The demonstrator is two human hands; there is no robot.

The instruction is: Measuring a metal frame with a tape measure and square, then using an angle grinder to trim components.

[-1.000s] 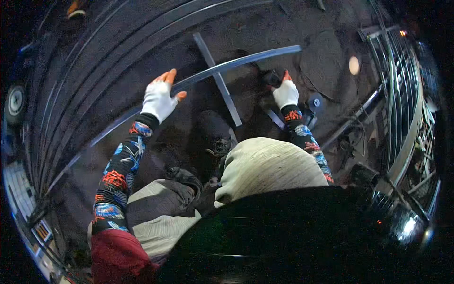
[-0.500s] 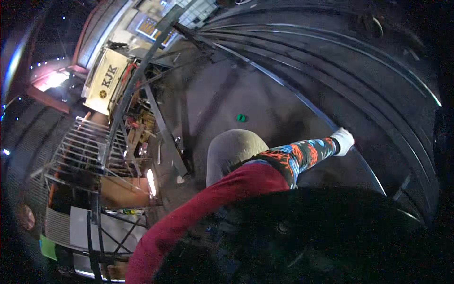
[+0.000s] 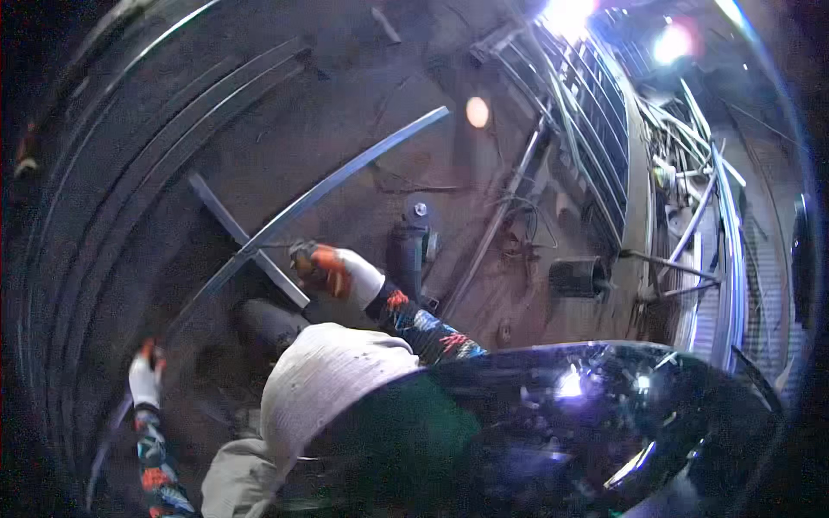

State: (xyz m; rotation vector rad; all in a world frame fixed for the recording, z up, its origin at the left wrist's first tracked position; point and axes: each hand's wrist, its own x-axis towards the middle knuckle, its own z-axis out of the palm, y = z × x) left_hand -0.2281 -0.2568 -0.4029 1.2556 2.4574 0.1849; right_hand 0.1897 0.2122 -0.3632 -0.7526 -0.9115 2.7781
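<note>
A long metal bar (image 3: 345, 173) slants across the floor in front of me. At the lower left, my left hand (image 3: 147, 373), in a white glove with orange fingers, is closed around the near part of this bar, though motion blurs it. My right hand (image 3: 341, 272), gloved alike, is held to the right of the bar with curled fingers. Something dark shows at its fingertips, too blurred to name. A shorter flat bar (image 3: 281, 281) passes beneath the long one, its near end just left of my right hand.
A dark angle grinder-like tool (image 3: 406, 250) with a round disc lies beyond my right hand. Farther right are a black can (image 3: 577, 278) and racked metal lengths (image 3: 730, 268). More bars (image 3: 181, 112) lie at the left. A dark shiny curved surface (image 3: 587, 423) covers the lower right.
My view has swung round from the bright workshop side to the racked metal. Only one gloved hand showed before, on a bar at the right; now both hands are visible.
</note>
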